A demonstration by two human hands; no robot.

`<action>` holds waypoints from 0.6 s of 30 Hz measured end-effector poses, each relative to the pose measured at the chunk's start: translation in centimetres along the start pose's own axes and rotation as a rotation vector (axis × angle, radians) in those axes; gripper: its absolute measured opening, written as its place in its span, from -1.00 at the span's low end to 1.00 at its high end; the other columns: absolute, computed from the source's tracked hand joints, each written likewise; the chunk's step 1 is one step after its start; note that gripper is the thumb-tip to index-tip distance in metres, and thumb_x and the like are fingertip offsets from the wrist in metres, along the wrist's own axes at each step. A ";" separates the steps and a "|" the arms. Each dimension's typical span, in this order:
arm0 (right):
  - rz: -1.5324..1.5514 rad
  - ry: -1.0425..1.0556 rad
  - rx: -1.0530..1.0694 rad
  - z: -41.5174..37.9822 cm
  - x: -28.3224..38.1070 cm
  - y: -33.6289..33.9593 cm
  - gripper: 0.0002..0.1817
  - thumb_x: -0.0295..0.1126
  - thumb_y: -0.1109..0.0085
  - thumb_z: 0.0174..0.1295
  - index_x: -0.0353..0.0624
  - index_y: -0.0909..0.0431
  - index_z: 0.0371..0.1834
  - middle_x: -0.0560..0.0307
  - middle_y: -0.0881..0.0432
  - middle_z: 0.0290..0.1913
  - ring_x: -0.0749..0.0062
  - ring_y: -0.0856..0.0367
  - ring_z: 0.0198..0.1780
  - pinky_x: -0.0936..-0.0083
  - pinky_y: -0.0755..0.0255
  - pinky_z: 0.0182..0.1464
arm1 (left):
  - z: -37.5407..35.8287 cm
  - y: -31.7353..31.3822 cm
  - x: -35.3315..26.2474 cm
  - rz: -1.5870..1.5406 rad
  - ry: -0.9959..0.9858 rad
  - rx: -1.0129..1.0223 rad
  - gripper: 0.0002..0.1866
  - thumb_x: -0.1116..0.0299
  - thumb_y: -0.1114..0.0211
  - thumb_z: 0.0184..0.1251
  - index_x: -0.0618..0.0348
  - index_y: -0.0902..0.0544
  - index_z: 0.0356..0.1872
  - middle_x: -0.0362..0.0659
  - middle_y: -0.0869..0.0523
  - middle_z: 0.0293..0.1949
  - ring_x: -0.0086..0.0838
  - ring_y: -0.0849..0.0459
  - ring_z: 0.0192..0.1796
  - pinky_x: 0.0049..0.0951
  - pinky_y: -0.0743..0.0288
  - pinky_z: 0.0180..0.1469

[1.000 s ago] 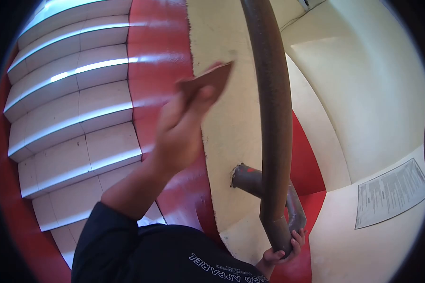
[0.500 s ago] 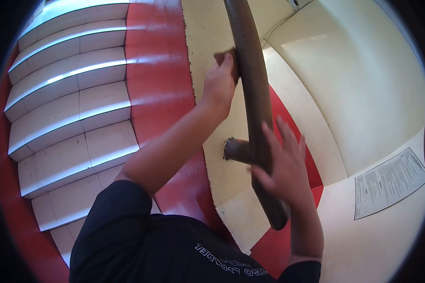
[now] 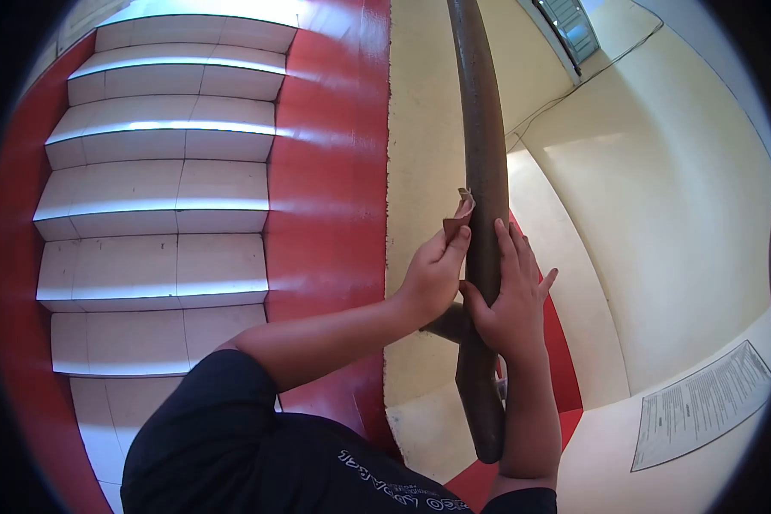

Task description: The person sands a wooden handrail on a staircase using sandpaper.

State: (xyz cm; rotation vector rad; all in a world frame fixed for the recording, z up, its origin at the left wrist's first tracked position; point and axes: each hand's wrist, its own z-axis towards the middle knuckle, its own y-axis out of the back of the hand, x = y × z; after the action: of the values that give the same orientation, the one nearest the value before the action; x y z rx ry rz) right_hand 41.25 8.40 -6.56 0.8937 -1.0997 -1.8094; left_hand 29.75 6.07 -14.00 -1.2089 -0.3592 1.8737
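Observation:
A brown pipe handrail (image 3: 486, 154) runs from the top of the view down to its rounded end, joined to the wall by a short stub (image 3: 445, 323). My left hand (image 3: 437, 270) is closed on a folded piece of brown sandpaper (image 3: 460, 216), held against the rail's left side just above the stub. My right hand (image 3: 514, 308) rests on the rail's right side, fingers stretched and spread, thumb across the front. It touches the rail beside my left hand. The sandpaper's face towards the rail is hidden.
White tiled stairs (image 3: 223, 261) climb on the left, bordered by a red painted band (image 3: 330, 214). The cream wall (image 3: 424, 128) lies behind the rail. A printed notice (image 3: 702, 407) is at lower right, and a cable (image 3: 608, 67) crosses the wall near a window (image 3: 565, 30).
My left hand has slid down the rail with the sandpaper, close to my right hand. My right hand, off or barely at the rail before, now lies on it. The view has shifted.

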 end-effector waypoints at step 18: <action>0.032 0.015 0.014 -0.4 -0.5 0.0 -0.03 0.00 -0.30 0.21 0.17 0.04 0.64 -0.03 -0.09 0.60 -0.01 -0.09 0.59 -0.62 0.37 0.42 | 5.3 1.9 0.8 0.121 -0.185 -0.003 -0.68 0.22 -0.16 0.56 0.24 -0.69 0.07 -0.19 -0.71 -0.40 -0.57 -0.56 -0.37 -0.45 -0.46 -0.25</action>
State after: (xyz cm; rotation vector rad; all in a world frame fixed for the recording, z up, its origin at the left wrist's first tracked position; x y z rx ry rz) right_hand 41.83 8.68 -6.59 0.8923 -1.1122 -1.7683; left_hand 24.24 6.61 -13.05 -1.0828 -0.3966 2.0977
